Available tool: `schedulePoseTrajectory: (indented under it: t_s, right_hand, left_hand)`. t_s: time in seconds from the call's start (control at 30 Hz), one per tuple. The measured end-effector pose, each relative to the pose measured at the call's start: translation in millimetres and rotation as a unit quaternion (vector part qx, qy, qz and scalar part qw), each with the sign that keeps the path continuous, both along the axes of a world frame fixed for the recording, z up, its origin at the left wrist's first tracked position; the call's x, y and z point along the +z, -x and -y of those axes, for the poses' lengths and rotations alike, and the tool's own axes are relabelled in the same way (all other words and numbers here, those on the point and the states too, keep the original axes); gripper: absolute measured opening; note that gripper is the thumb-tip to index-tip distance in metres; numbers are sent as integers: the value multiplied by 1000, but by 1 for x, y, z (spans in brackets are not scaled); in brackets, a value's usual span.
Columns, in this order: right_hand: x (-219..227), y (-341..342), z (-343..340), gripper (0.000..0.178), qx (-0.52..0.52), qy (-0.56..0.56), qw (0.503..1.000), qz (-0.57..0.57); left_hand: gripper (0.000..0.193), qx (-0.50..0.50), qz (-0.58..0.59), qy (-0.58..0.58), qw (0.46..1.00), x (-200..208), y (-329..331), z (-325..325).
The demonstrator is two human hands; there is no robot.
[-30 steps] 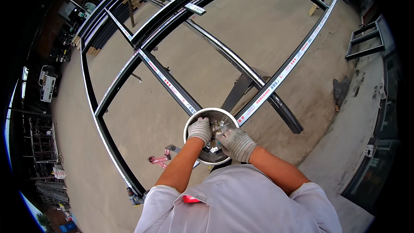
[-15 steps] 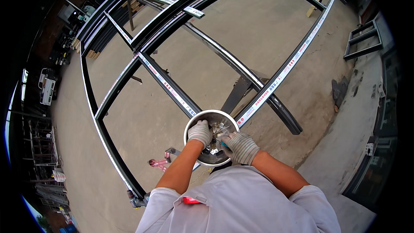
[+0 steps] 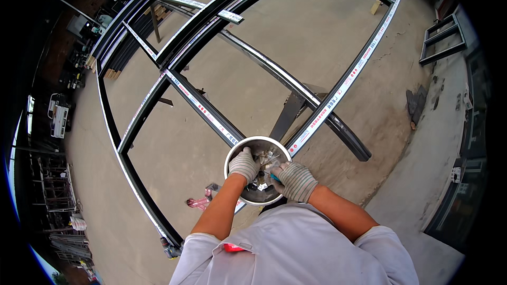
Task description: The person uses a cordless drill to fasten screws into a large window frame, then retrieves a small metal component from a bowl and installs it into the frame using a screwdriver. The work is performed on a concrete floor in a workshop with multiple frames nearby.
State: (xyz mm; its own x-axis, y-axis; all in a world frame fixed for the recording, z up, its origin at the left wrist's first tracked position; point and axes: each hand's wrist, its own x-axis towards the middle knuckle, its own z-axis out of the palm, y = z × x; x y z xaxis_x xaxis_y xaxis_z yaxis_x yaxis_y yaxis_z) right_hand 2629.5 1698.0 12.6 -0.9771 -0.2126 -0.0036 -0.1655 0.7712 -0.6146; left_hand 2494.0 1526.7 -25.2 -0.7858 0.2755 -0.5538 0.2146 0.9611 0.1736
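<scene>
A round metal bowl (image 3: 253, 196) sits in front of my body at the near end of a large black frame (image 3: 206, 108) with white printed film on its bars. Loose small hardware (image 3: 266, 157), light and dark pieces, lies in the bowl. My left hand (image 3: 244, 165), in a striped knit glove, reaches over the left rim with its fingers curled inside; what they grip is hidden. Gloved the same way, my right hand (image 3: 296, 181) comes over the right rim, fingers bent and pressed together. A bit of teal (image 3: 274, 178) shows by its fingertips, too small to name.
A dark support (image 3: 288, 115) stands under the frame. Below its lower left corner is a power drill (image 3: 170, 249). A pinkish-red object (image 3: 198, 202) lies left of the bowl. By the right wall leans a small frame (image 3: 443, 42). Long dark profiles (image 3: 124, 47) are stacked at the far left.
The view has shifted slightly. Both hands stay inside the bowl in almost the same pose, with only tiny finger movement.
</scene>
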Motion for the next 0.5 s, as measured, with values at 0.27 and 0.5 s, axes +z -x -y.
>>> schedulePoseTrajectory:
  t_s: [0.27,0.5]
  right_hand:
    - [2,1,-2,24,-18,21,999,-24]
    - [6,4,-1,21,-16,22,1000,-11]
  left_hand:
    - [45,-2,-43,-108,993,-13,-2,12]
    - [37,37,-37,-208,977,2,-3,16]
